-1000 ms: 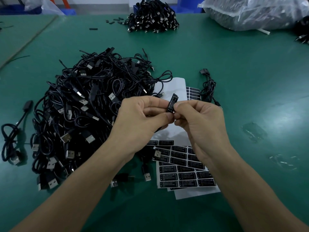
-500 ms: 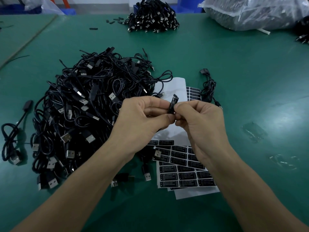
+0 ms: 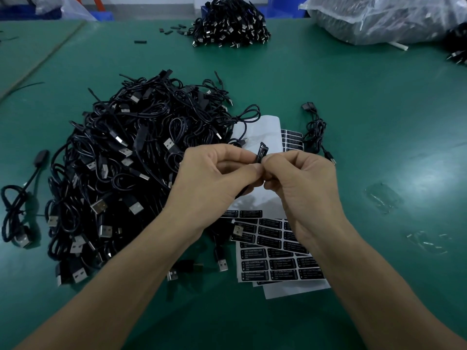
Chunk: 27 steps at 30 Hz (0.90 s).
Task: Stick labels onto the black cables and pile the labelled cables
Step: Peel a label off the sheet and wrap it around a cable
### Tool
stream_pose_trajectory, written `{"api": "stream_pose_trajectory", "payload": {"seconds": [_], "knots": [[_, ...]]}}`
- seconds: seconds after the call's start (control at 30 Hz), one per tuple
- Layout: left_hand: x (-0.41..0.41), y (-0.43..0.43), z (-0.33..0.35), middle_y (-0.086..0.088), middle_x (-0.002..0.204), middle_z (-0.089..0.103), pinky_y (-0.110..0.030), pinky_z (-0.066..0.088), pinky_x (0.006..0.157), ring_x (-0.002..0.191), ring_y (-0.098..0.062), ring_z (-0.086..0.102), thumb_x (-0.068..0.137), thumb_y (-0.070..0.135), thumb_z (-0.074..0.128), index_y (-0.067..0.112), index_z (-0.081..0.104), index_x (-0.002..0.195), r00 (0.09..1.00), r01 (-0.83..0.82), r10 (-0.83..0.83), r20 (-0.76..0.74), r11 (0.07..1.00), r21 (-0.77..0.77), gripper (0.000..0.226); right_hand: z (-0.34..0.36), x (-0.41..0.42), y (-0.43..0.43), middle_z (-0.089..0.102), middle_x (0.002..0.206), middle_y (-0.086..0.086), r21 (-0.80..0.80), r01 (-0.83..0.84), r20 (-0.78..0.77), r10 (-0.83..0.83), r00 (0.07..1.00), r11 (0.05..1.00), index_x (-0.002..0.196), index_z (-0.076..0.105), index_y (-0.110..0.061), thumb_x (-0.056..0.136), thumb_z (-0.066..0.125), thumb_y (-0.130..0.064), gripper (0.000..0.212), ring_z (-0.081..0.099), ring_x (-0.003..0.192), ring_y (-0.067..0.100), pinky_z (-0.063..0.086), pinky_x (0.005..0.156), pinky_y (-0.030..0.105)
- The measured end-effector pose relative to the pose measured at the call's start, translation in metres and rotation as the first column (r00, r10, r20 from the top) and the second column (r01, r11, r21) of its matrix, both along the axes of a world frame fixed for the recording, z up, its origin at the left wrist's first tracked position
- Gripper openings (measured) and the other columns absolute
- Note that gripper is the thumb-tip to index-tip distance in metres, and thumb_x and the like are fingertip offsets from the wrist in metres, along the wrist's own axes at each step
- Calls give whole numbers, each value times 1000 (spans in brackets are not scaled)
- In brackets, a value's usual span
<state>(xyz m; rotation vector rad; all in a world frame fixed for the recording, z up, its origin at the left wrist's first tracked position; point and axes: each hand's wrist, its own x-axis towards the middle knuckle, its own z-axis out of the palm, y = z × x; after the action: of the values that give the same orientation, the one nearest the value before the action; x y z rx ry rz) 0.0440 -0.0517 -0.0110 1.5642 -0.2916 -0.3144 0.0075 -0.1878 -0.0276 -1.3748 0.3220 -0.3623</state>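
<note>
Both hands meet above the label sheets. My left hand point(image 3: 214, 178) and my right hand point(image 3: 300, 180) pinch one small black controller block of a cable point(image 3: 261, 152), which sticks up between the fingertips; its cord runs down behind my left hand, mostly hidden. A label on the block cannot be made out clearly. A big heap of black USB cables point(image 3: 131, 173) lies to the left. White sheets with black "LED CONTROLLER" labels point(image 3: 275, 261) lie under my wrists.
The green table point(image 3: 379, 122) carries a single cable point(image 3: 316, 130) right of the sheets, another loose cable point(image 3: 17, 208) at the far left, a second cable pile point(image 3: 230, 24) at the back, and a clear plastic bag point(image 3: 384, 18) back right. Clear film scraps point(image 3: 384, 198) lie to the right.
The hands have stayed in place; the fingers have shifted slightly on the black block, which now shows a little less above the fingertips.
</note>
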Motion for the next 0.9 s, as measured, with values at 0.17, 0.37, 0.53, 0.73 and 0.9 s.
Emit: {"api": "stream_pose_trajectory", "payload": {"seconds": [0.17, 0.37, 0.53, 0.73, 0.9], "knots": [[-1, -2, -1, -6, 68, 75, -14, 53, 56, 59, -10, 72, 85, 0, 74, 10, 73, 87, 999, -35, 35, 7, 999, -4, 10, -1, 0, 1, 63, 57, 4, -1, -3, 7, 3, 1000, 1000, 61, 68, -9, 79, 67, 4, 23, 58, 57, 13, 50, 57, 21], [-2, -3, -2, -10, 70, 75, -18, 55, 56, 63, -17, 75, 86, -5, 71, 7, 72, 84, 997, -70, 70, 9, 997, -38, 13, -1, -1, -1, 63, 64, 5, -65, 18, -46, -21, 999, 998, 73, 58, -9, 71, 79, -15, 21, 59, 59, 14, 50, 59, 25], [-2, -3, -1, -14, 71, 75, -21, 57, 58, 65, -22, 75, 86, -4, 72, 4, 73, 86, 999, -39, 40, 11, 997, -70, 8, 4, -2, -4, 66, 68, -2, -49, -47, -17, 46, 999, 998, 94, 67, -11, 80, 81, -13, 20, 58, 58, 6, 47, 57, 20], [-1, -1, -2, -12, 71, 75, -19, 56, 58, 62, -17, 74, 84, -6, 70, 7, 73, 84, 999, -6, 5, 49, 1000, 3, 13, 5, -3, -3, 64, 59, -4, -178, -40, 60, 51, 997, 983, 74, 73, -14, 87, 76, -20, 14, 53, 53, 4, 45, 53, 15], [2, 4, -1, -5, 69, 76, -26, 60, 61, 64, -19, 75, 83, 11, 79, 17, 74, 77, 990, -5, -11, 138, 993, 115, 10, 4, -4, -1, 58, 54, -10, -236, -31, 67, 48, 997, 971, 65, 69, -21, 95, 67, -26, 30, 50, 51, 2, 43, 52, 14]]}}
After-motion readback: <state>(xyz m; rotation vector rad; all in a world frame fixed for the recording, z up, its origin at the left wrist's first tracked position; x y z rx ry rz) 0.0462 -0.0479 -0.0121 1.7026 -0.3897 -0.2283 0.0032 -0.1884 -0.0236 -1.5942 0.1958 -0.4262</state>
